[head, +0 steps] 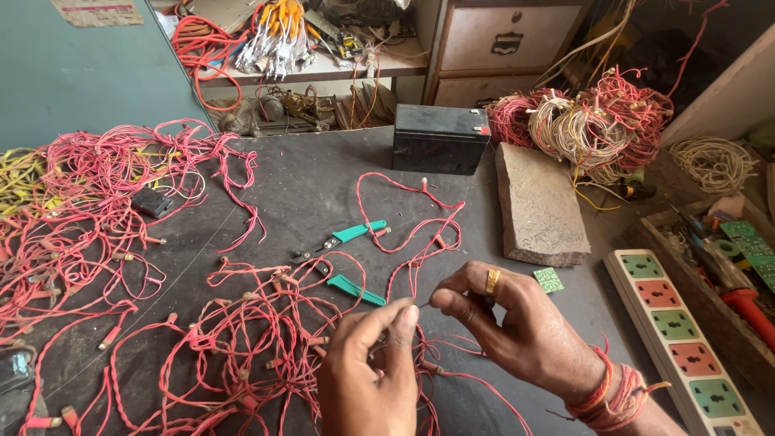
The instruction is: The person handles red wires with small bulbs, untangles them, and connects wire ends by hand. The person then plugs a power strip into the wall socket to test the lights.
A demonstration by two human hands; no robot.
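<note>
Both hands pinch one thin wire end: left hand (365, 373) fingers closed on it, right hand (517, 327) too. Red wire (242, 339) tangled on surface (323, 178), cutters (343, 258) just beyond

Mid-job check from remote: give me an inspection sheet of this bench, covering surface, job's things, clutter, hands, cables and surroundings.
Surface: dark worktop, dusty, largely strewn with wire.
Job's things: thin wire end pinched between both hands; red twisted wire trailing from it across the bench.
Clutter: green-handled pliers lying open; black battery; flat stone slab; small green circuit board.
Hands: left hand and right hand meet fingertip to fingertip on the wire; the right wears a ring and wrist threads.
Cables: red wire tangle at left; coiled wire bundles behind the slab.
Surroundings: power strip at right; shelf and drawer behind.
</note>
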